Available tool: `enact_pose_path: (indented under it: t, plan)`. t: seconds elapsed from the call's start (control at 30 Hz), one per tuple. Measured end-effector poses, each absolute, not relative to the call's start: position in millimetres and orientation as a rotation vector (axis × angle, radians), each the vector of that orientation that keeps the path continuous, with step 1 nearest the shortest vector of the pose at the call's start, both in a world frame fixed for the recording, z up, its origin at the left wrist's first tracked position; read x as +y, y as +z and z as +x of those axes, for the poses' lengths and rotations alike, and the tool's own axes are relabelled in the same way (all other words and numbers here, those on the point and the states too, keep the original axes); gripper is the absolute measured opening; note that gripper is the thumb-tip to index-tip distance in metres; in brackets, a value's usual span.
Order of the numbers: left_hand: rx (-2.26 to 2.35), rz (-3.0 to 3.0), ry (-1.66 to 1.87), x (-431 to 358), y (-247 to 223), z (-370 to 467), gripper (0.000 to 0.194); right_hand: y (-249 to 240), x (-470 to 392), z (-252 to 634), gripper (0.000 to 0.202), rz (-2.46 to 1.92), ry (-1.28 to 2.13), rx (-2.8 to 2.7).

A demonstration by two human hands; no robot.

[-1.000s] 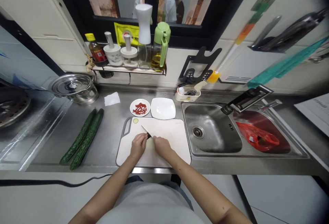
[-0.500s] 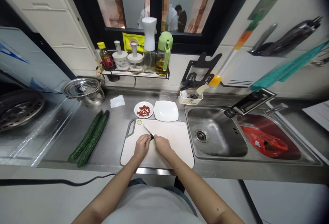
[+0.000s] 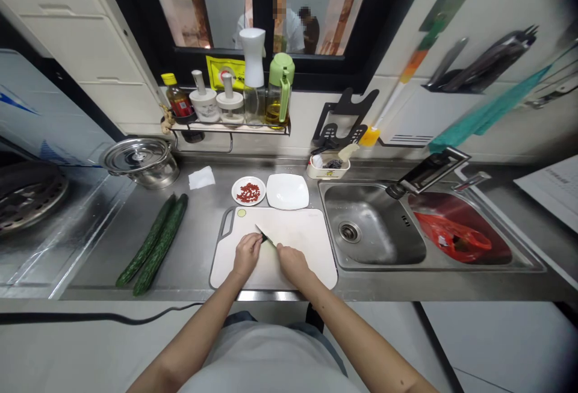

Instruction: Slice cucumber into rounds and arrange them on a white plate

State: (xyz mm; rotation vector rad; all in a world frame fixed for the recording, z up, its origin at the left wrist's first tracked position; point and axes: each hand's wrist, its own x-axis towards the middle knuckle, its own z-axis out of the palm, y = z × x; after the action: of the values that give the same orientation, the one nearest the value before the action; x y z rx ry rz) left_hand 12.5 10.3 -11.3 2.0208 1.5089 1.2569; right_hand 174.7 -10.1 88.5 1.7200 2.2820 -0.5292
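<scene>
My right hand (image 3: 292, 262) is closed around the handle of a small knife (image 3: 260, 230), whose blade slants up and to the left over the white cutting board (image 3: 311, 227). My left hand (image 3: 246, 256) pinches a small dark green piece of cucumber (image 3: 264, 237) close against the blade. Much of that piece is hidden by the fingers and the knife. A pale round cucumber slice (image 3: 241, 213) lies flat near the board's upper left corner. Two whole cucumbers (image 3: 153, 245) rest side by side on the steel counter, left of the board.
Behind the board stand a plate of chopped red bits (image 3: 238, 199) and a white square dish (image 3: 288, 191). A sink (image 3: 379, 230) is at the right, with a red plastic bag (image 3: 456, 239) in its second basin. A lidded pot (image 3: 156, 170) sits back left, below a condiment shelf (image 3: 235, 127).
My right hand and the knife have drawn slightly away from my left hand, and the blade now crosses beside the green piece. The whole view has shifted a little.
</scene>
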Motion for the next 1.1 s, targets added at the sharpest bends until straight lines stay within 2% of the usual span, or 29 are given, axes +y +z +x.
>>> enact_pose_path:
  t: [0.43,0.83,1.1]
  plan:
    - [1.519,1.987,1.273,11,-15,13,0.019,104,-35,193,0.029,1.731,-0.592,2.149]
    - [1.570,1.822,1.190,15,6,12,0.014,103,-44,218,0.028,1.747,-0.535,2.137]
    - [1.736,1.329,1.257,16,32,2,0.027,110,-33,228,0.031,1.770,-0.320,2.218]
